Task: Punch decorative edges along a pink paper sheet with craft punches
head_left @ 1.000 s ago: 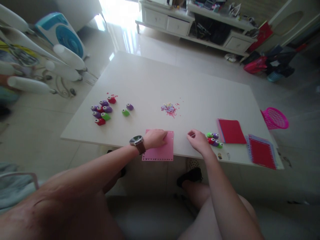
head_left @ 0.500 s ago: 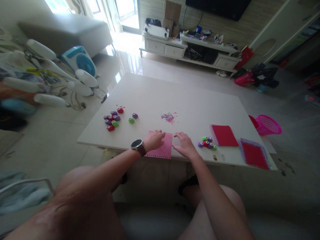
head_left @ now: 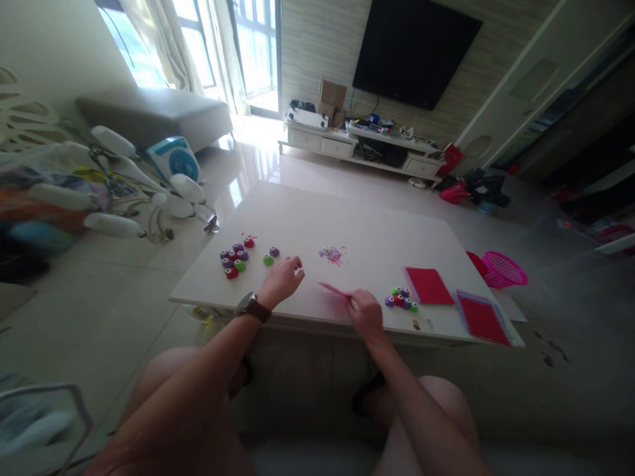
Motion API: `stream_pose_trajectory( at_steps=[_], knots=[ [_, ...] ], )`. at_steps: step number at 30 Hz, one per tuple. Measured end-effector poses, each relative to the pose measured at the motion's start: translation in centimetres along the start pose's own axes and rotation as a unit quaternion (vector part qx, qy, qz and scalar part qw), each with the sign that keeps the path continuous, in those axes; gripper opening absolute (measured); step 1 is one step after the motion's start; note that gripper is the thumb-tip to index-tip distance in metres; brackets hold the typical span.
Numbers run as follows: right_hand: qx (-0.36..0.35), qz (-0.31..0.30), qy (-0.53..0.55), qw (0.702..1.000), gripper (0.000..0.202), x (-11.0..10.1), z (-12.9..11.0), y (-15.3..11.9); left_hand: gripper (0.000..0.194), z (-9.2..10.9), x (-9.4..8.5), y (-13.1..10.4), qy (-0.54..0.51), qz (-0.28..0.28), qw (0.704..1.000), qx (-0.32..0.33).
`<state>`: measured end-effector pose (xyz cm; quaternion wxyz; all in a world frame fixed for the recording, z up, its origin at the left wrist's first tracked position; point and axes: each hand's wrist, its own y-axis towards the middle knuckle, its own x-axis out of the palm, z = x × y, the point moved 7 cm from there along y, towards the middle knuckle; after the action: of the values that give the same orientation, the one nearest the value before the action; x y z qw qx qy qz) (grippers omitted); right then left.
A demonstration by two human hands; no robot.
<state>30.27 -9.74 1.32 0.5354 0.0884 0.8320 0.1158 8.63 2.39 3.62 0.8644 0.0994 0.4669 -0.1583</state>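
My right hand [head_left: 366,312] is closed on the edge of a pink paper sheet [head_left: 333,289], which is lifted and tilted so that it shows almost edge-on. My left hand [head_left: 282,281], with a watch [head_left: 247,303] on its wrist, is over the table with fingers bent and apart, and nothing shows in it. Just beyond it are a green craft punch [head_left: 268,260] and a purple craft punch [head_left: 274,252]. A pile of tiny coloured paper bits [head_left: 333,254] lies farther back, between the hands.
Several craft punches [head_left: 233,258] are grouped on the white table [head_left: 377,231] at left, others [head_left: 399,301] at right. Red sheets [head_left: 429,286] and a second red stack [head_left: 482,318] lie at the right end. A pink basket [head_left: 503,270] stands beyond that edge.
The pink sheet, flat on the table before, is now raised in my right hand. My left hand has moved off it to the left. The camera view has tipped upward.
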Motion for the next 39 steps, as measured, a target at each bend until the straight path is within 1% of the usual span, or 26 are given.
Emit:
stream_pose_trajectory(
  at_steps=[1, 3, 5, 6, 8, 10, 12, 16, 19, 21, 23, 25, 28, 30, 32, 35, 37, 39],
  knots=[
    [0.047, 0.057, 0.038, 0.997, 0.022, -1.8, 2.1, 0.4, 0.017, -0.5, -0.2, 0.4, -0.010, 0.005, 1.000, -0.003],
    [0.156, 0.149, 0.077, 0.973, 0.023, -5.0, 7.0, 1.1, 0.017, -1.3, -0.3, 1.2, -0.027, 0.006, 1.000, -0.005],
    [0.257, 0.197, 0.072, 0.943, 0.025, -7.1, 11.9, 2.1, 0.017, -1.8, -0.1, 2.1, -0.038, -0.006, 0.999, -0.003],
    [0.304, 0.193, 0.059, 0.931, 0.025, -7.6, 14.1, 2.8, 0.017, -2.0, 0.0, 2.6, -0.042, -0.012, 0.999, -0.001],
    [0.337, 0.178, 0.038, 0.924, 0.026, -8.0, 17.3, 4.9, 0.017, -2.2, 0.2, 3.6, -0.051, -0.023, 0.998, 0.001],
    [0.346, 0.150, 0.019, 0.926, 0.028, -7.7, 19.4, 7.4, 0.017, -2.5, 0.3, 4.4, -0.059, -0.027, 0.998, 0.001],
    [0.348, 0.122, -0.007, 0.929, 0.032, -7.1, 20.5, 10.1, 0.016, -2.9, 0.5, 5.2, -0.066, -0.032, 0.997, -0.004],
    [0.347, 0.076, -0.068, 0.932, 0.042, -5.7, 21.4, 15.5, 0.015, -3.6, 0.9, 6.0, -0.072, -0.053, 0.996, -0.015],
    [0.323, 0.046, -0.100, 0.940, 0.042, -4.9, 21.4, 19.1, 0.017, -4.0, 0.8, 6.4, -0.065, -0.057, 0.996, -0.014],
    [0.294, 0.028, -0.112, 0.949, 0.041, -4.2, 21.0, 20.9, 0.018, -4.2, 0.7, 6.6, -0.059, -0.056, 0.997, -0.012],
    [0.260, 0.012, -0.117, 0.958, 0.039, -3.5, 20.2, 21.9, 0.018, -4.4, 0.8, 6.8, -0.055, -0.060, 0.997, -0.012],
    [0.226, -0.004, -0.117, 0.967, 0.037, -2.8, 19.0, 22.2, 0.017, -4.4, 1.1, 6.8, -0.053, -0.067, 0.996, -0.010],
    [0.158, -0.035, -0.115, 0.980, 0.035, -1.9, 16.5, 22.1, 0.017, -4.2, 1.3, 6.7, -0.054, -0.068, 0.996, 0.001],
    [0.117, -0.036, -0.107, 0.987, 0.034, -1.9, 15.0, 22.0, 0.017, -3.8, 1.3, 6.5, -0.059, -0.063, 0.996, 0.009],
    [0.100, -0.013, -0.100, 0.990, 0.033, -2.8, 14.2, 22.1, 0.017, -3.4, 1.2, 6.3, -0.066, -0.061, 0.996, 0.013],
    [0.116, 0.028, -0.113, 0.986, 0.033, -4.9, 14.6, 22.0, 0.019, -2.8, 1.2, 5.8, -0.070, -0.065, 0.995, 0.017],
    [0.144, 0.041, -0.130, 0.980, 0.032, -6.2, 15.8, 21.6, 0.020, -2.6, 1.2, 5.6, -0.068, -0.070, 0.995, 0.019],
    [0.177, 0.046, -0.135, 0.974, 0.031, -7.2, 17.2, 20.4, 0.020, -2.6, 1.4, 5.6, -0.064, -0.075, 0.995, 0.021]
  ],
)
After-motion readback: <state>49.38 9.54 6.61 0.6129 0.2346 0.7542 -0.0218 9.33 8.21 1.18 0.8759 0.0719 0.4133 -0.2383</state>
